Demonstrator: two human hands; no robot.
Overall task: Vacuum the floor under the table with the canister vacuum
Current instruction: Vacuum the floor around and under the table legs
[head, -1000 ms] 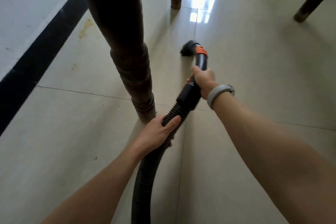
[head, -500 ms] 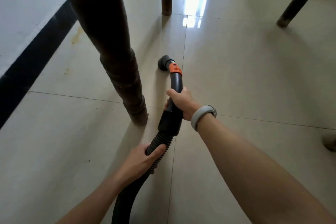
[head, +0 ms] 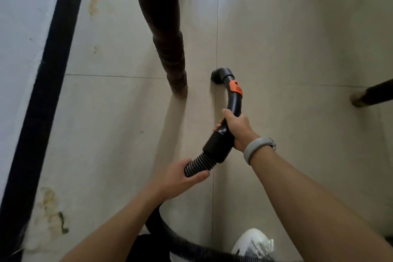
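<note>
The curved black handle tube (head: 232,104) is gripped in the right hand (head: 238,130), fingers wrapped tight round it just below the orange catch (head: 235,87), while the ribbed hose (head: 198,165) is clasped in the left hand (head: 182,178), thumb and fingers curled round the corrugations right behind the black cuff (head: 217,147). The round nozzle (head: 221,74) is pressed down on the pale floor tile (head: 297,38), sitting on the grout line and just beside the foot of the dark turned table leg (head: 170,49) — near, but a gap can be seen between them.

Trouble is most likely to come from that leg: a sideways sweep to the left would knock the nozzle into the wood, and the finish could be scuffed or the nozzle jarred off the floor. Suction would also be lost if the tube were tilted so the mouth lifted off the tile. The hose is looped back low by the white shoe (head: 253,244) — it could be stepped on or snagged underfoot, and the stroke would be cut short. A second furniture leg (head: 370,94) stands well apart on the right, so a wide pass that way could be blocked too. Yellowish stains (head: 53,212) along the dark skirting strip (head: 40,112) are not likely to be lifted by suction alone
</note>
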